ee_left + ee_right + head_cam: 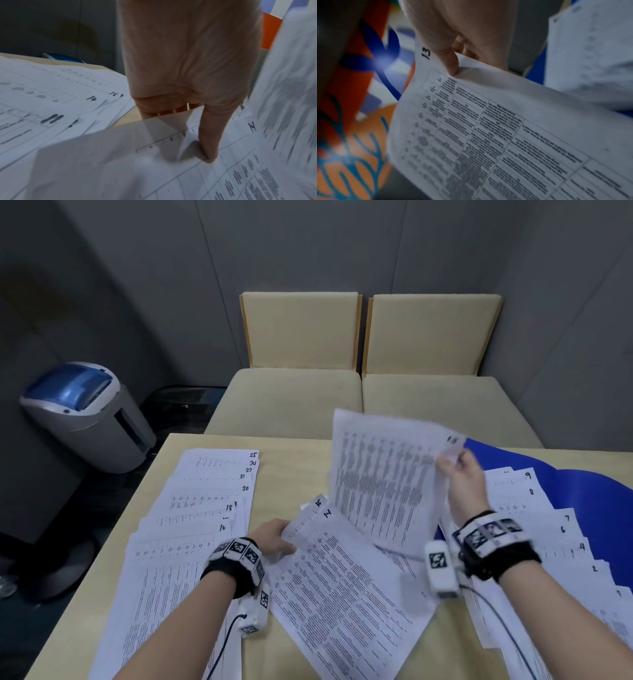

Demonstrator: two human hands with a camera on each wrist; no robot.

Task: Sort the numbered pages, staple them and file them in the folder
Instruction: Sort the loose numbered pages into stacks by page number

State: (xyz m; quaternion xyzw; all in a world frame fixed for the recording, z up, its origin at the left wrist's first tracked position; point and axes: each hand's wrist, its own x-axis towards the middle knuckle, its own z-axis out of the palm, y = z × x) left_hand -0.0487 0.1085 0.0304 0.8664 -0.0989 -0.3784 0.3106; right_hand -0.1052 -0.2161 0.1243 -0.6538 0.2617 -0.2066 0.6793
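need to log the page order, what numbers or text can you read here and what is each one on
"13": corner of the lifted page that the right hand pinches.
"25", "24", "21", "20", "18", "16": corners of the left fan of pages.
"9", "8", "7", "6", "4", "2": corners of the right fan of pages.
Number on the page that the left hand holds: unclear.
Printed tables: all blurred.

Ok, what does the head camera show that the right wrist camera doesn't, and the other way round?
Only the head view shows the left hand holding the middle pages, the fanned row numbered 16 to 25, the row numbered 1 to 9, the blue folder and the shredder. Only the right wrist view makes the lifted sheet's number readable: 13. Both show the right hand pinching that lifted sheet by its numbered corner.
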